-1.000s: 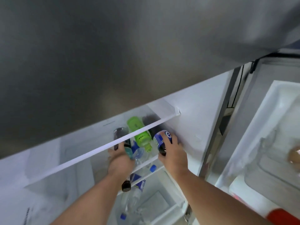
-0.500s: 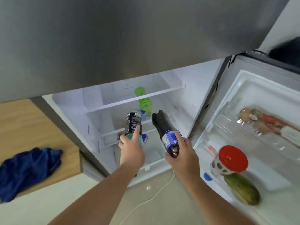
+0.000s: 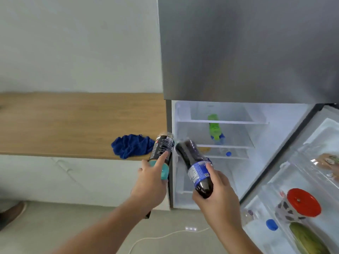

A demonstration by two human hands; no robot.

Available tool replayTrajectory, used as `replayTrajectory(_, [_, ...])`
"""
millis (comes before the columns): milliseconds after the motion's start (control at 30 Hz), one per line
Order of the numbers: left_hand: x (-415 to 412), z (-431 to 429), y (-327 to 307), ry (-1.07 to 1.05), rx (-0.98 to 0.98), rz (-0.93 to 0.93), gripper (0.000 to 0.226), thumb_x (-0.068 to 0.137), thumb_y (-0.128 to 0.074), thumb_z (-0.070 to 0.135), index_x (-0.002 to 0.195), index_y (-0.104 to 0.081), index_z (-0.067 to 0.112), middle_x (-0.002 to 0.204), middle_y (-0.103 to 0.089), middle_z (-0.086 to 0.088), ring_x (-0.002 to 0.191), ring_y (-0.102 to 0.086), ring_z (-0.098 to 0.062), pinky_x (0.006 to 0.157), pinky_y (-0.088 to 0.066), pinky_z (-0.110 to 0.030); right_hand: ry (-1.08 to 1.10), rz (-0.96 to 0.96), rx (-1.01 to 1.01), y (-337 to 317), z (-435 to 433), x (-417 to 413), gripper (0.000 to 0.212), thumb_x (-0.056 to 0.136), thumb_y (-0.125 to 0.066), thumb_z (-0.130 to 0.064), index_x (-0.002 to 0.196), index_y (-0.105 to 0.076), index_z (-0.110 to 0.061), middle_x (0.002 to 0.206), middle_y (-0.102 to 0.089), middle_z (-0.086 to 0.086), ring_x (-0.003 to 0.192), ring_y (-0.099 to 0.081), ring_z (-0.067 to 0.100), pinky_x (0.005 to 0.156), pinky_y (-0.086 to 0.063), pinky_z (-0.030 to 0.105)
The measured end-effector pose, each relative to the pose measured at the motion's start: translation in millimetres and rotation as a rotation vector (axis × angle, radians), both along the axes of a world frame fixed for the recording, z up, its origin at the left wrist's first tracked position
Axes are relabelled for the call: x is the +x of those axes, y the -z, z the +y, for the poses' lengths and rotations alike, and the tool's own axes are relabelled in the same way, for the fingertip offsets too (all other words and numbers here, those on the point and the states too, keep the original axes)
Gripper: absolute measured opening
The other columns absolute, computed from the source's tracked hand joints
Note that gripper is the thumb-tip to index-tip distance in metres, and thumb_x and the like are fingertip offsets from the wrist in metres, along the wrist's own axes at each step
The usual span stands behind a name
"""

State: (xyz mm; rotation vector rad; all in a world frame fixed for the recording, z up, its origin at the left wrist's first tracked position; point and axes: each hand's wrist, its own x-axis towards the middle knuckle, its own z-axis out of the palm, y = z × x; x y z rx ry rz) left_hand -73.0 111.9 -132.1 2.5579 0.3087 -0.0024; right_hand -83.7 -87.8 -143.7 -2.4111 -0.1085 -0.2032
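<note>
A black-labelled bottle (image 3: pixel 162 150) is being gripped in the left hand (image 3: pixel 150 186), a soda bottle (image 3: pixel 195 166) in the right hand (image 3: pixel 218 197); a blue cloth (image 3: pixel 132 146) is lying beyond the left.

A crumpled blue cloth (image 3: pixel 132 146) lies on the wooden counter (image 3: pixel 55 125), left of the open fridge (image 3: pixel 238 52). Inside, a green bottle (image 3: pixel 215 131) lies on a glass shelf (image 3: pixel 240 138). The fridge door (image 3: pixel 322 131) holds a red-lidded jar (image 3: pixel 300 204) and a green vegetable (image 3: pixel 308 239).

Green bottle (image 3: pixel 215 129) on fridge shelf (image 3: pixel 238 139)
</note>
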Motion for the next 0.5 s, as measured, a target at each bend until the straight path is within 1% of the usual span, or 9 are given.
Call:
replayTrajectory(100, [-13.9,47.1,-19.9,-0.059,0.036,-0.042,0.087,0.094,-0.062,0.021,0.145,-0.005,0.063,0.130,-0.029,-0.006,0.098,-0.037,-0.017,0.080,-0.043,-0.034,-0.086,-0.013,0.004,-13.4,39.2,-1.0,0.088,0.068,-0.074,-0.038,0.148,-0.036,-0.036,0.133,-0.052,-0.006,0.102,-0.061,0.023,0.077,-0.056,0.036])
replayTrajectory(133, [-13.8,63.0,-25.3,-0.077,0.041,-0.053,0.087,0.094,-0.062,0.021,0.145,-0.006,0.063,0.128,-0.030,-0.005,0.098,-0.039,-0.018,0.080,-0.045,-0.035,-0.111,-0.017,0.001,-16.9,54.1,2.3,0.088,0.068,-0.073,-0.039,0.148,-0.035,-0.036,0.135,-0.051,-0.006,0.104,-0.060,0.023,0.077,-0.055,0.035])
replayTrajectory(200, [-7.4,94.0,-32.8,-0.111,0.051,-0.069,0.087,0.094,-0.063,0.021,0.146,-0.007,0.062,0.120,-0.031,-0.004,0.097,-0.042,-0.020,0.082,-0.051,-0.038,-0.152,-0.034,-0.019,-20.9,84.5,13.3,0.087,0.069,-0.071,-0.041,0.148,-0.034,-0.036,0.135,-0.050,-0.007,0.106,-0.058,0.021,0.076,-0.052,0.028])
replayTrajectory(267, [6.9,126.5,-36.2,-0.138,0.069,-0.072,0.086,0.093,-0.063,0.020,0.146,-0.008,0.061,0.115,-0.031,-0.003,0.097,-0.040,-0.021,0.079,-0.050,-0.039,-0.173,-0.057,-0.039,-23.5,117.2,29.9,0.087,0.068,-0.072,-0.040,0.147,-0.035,-0.035,0.130,-0.052,-0.007,0.103,-0.057,0.018,0.073,-0.049,0.021])
replayTrajectory(300, [16.3,143.5,-36.9,-0.149,0.079,-0.061,0.086,0.093,-0.062,0.019,0.146,-0.009,0.061,0.112,-0.030,-0.002,0.097,-0.039,-0.022,0.075,-0.047,-0.038,-0.175,-0.061,-0.054,-24.7,134.2,39.8,0.087,0.067,-0.071,-0.041,0.146,-0.036,-0.034,0.127,-0.053,-0.006,0.101,-0.057,0.017,0.072,-0.048,0.020])
replayTrajectory(367, [39.0,178.3,-39.3,-0.151,0.093,-0.033,0.084,0.092,-0.061,0.018,0.145,-0.011,0.059,0.109,-0.029,-0.003,0.095,-0.039,-0.024,0.072,-0.042,-0.037,-0.174,-0.067,-0.089,-28.1,169.1,61.6,0.085,0.066,-0.069,-0.043,0.144,-0.037,-0.034,0.122,-0.056,-0.006,0.098,-0.058,0.015,0.068,-0.047,0.019])
replayTrajectory(433, [65.7,213.4,-43.1,-0.124,0.102,0.010,0.082,0.090,-0.061,0.017,0.145,-0.015,0.058,0.108,-0.029,-0.004,0.095,-0.039,-0.027,0.073,-0.043,-0.038,-0.165,-0.055,-0.119,-31.5,203.7,87.1,0.083,0.065,-0.068,-0.045,0.142,-0.038,-0.037,0.120,-0.056,-0.008,0.094,-0.059,0.014,0.063,-0.042,0.019])
replayTrajectory(500, [96.0,246.3,-47.7,-0.088,0.124,0.076,0.083,0.089,-0.062,0.018,0.146,-0.016,0.056,0.112,-0.031,-0.007,0.096,-0.040,-0.029,0.074,-0.045,-0.040,-0.150,-0.028,-0.142,-35.4,236.6,116.5,0.081,0.063,-0.067,-0.046,0.138,-0.038,-0.040,0.116,-0.057,-0.008,0.086,-0.057,0.015,0.061,-0.040,0.023])
